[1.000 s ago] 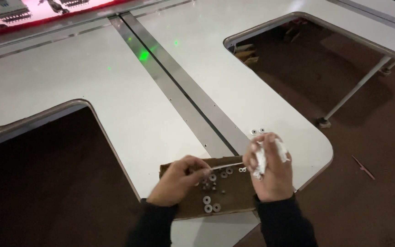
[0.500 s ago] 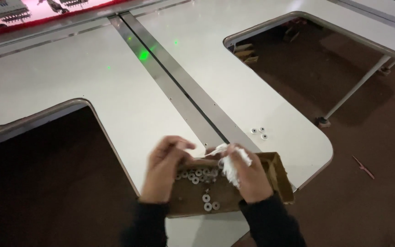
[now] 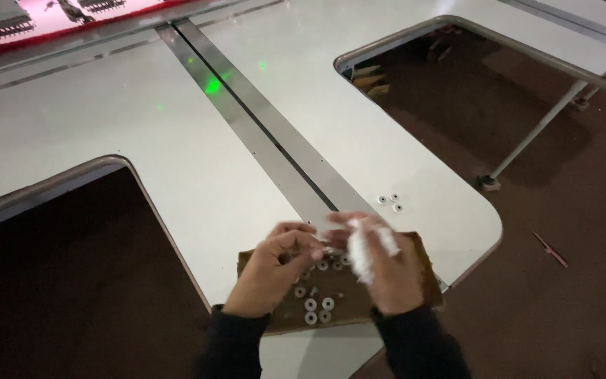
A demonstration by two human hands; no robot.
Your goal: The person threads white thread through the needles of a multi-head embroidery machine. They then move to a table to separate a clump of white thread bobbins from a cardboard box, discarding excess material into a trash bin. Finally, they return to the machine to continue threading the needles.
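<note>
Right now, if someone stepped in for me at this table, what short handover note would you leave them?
Left hand: over the brown cardboard piece, fingertips pinched at the small white bobbins; whether it holds one is hidden.
Right hand: closed around a wad of white thread or fluff, held above the cardboard.
Things: about a dozen bobbins lie loose on the cardboard, at the near end of the white table. Three more bobbins sit apart on the table, beyond the hands, beside the metal strip.
Done or left: the frame does not show which bobbins have been handled.
</note>
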